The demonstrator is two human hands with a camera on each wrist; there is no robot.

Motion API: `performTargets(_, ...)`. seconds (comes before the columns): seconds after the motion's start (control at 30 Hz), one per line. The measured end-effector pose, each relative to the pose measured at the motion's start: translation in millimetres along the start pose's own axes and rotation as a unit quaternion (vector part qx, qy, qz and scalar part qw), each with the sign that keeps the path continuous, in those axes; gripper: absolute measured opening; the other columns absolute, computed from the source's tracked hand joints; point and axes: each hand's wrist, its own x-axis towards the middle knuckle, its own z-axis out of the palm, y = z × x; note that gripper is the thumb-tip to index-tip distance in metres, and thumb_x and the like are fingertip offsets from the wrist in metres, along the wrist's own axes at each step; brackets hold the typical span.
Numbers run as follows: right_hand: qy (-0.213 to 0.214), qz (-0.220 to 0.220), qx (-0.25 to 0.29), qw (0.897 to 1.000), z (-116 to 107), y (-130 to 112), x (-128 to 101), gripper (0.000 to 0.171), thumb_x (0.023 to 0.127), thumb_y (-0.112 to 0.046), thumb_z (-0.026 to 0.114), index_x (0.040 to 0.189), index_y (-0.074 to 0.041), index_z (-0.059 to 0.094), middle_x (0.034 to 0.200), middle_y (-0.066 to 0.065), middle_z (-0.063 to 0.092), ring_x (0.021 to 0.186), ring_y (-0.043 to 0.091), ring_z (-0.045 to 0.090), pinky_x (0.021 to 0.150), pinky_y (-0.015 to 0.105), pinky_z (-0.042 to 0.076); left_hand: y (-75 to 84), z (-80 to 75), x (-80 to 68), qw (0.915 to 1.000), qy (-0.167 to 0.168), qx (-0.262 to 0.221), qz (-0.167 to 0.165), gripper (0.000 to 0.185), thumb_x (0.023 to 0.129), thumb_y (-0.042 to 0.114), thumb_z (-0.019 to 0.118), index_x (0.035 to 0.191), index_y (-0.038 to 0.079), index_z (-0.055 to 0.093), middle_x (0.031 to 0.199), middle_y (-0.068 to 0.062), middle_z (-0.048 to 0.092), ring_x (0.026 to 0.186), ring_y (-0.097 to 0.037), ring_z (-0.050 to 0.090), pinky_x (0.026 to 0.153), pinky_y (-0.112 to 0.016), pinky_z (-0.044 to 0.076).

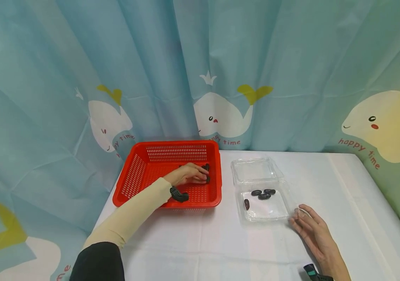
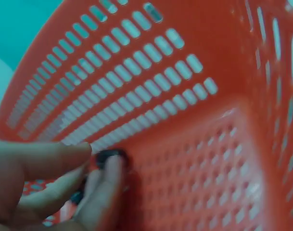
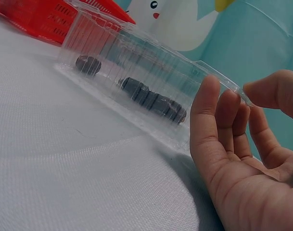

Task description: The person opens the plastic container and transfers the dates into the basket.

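Head view shows the left hand (image 1: 190, 174) reaching into the red basket (image 1: 140, 175) at the worktop's (image 1: 203, 242) far left corner, its grip closing round a small dark piece (image 1: 207, 168) near the basket's right wall. Left wrist view confirms it: fingertips (image 2: 105, 178) pinch one dark piece (image 2: 110, 155) against the perforated floor. The right hand (image 1: 313, 230) lies relaxed and flat beside the near right corner of the clear clamshell tray (image 1: 291, 203), fingers straight, grip wide, touching the tray's rim. Four dark pieces (image 1: 264, 194) already lie in the tray, toward its far edge. These pieces look small, light and smooth, probably firm, so a fingertip pinch across the short sides should serve; they may slip. The tray looks thin and flimsy, likely to skid unless steadied at its rim.
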Motion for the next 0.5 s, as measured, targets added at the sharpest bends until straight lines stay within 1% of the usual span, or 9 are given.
performTargets(0.07, 0.001, 0.002, 0.002, 1.000, -1, 0, -1, 0.025, 0.108, -0.013, 0.056, 0.128, -0.027, 0.056, 0.114, -0.009, 0.061, 0.104, 0.003, 0.069, 0.099, 0.022, 0.057, 2.6, -3.0, -3.0, 0.9996, -0.012, 0.026, 0.008, 0.035, 0.100, 0.000, 0.064, 0.134, -0.008, 0.066, 0.131, -0.024, 0.068, 0.107, -0.030, 0.076, 0.099, -0.043, 0.058)
performTargets(0.13, 0.000, 0.003, 0.004, 1.000, -1, 0, -1, 0.025, 0.108, -0.013, 0.055, 0.127, -0.028, 0.056, 0.113, -0.009, 0.061, 0.104, 0.003, 0.069, 0.098, 0.022, 0.058, 7.0, -6.6, -7.7, 0.9972, -0.027, 0.066, 0.024, 0.036, 0.101, 0.003, 0.063, 0.136, -0.008, 0.064, 0.133, -0.024, 0.068, 0.113, -0.035, 0.074, 0.099, -0.045, 0.058)
performTargets(0.27, -0.003, 0.005, 0.005, 1.000, -2, 0, -1, 0.024, 0.108, -0.013, 0.055, 0.127, -0.028, 0.057, 0.113, -0.009, 0.061, 0.104, 0.003, 0.069, 0.098, 0.022, 0.058, 18.7, -13.2, -22.5, 0.9871, -0.059, 0.134, 0.066, 0.042, 0.102, 0.010, 0.063, 0.140, -0.007, 0.060, 0.139, -0.026, 0.065, 0.121, -0.040, 0.070, 0.103, -0.048, 0.057)
performTargets(0.37, -0.003, 0.003, 0.007, 1.000, -2, 1, 0, 0.025, 0.108, -0.012, 0.055, 0.127, -0.028, 0.057, 0.113, -0.009, 0.062, 0.104, 0.003, 0.069, 0.098, 0.023, 0.058, 25.9, -16.9, -35.7, 0.9784, -0.079, 0.166, 0.095, 0.044, 0.104, 0.014, 0.062, 0.143, -0.006, 0.058, 0.144, -0.026, 0.061, 0.125, -0.041, 0.067, 0.104, -0.049, 0.056)
performTargets(0.47, -0.002, -0.001, 0.011, 1.000, -2, 1, 0, 0.025, 0.108, -0.011, 0.054, 0.128, -0.027, 0.056, 0.112, -0.009, 0.062, 0.103, 0.004, 0.069, 0.097, 0.023, 0.058, 28.4, -19.1, -45.2, 0.9702, -0.088, 0.187, 0.127, 0.044, 0.104, 0.017, 0.062, 0.142, -0.004, 0.059, 0.146, -0.025, 0.060, 0.126, -0.041, 0.066, 0.103, -0.048, 0.057)
performTargets(0.5, -0.002, -0.001, 0.011, 1.000, -2, 1, 0, 0.025, 0.108, -0.011, 0.054, 0.128, -0.027, 0.056, 0.112, -0.009, 0.062, 0.103, 0.004, 0.069, 0.097, 0.022, 0.058, 28.7, -19.4, -48.0, 0.9687, -0.087, 0.189, 0.136, 0.043, 0.104, 0.018, 0.062, 0.142, -0.004, 0.060, 0.146, -0.025, 0.060, 0.126, -0.041, 0.065, 0.103, -0.048, 0.058)
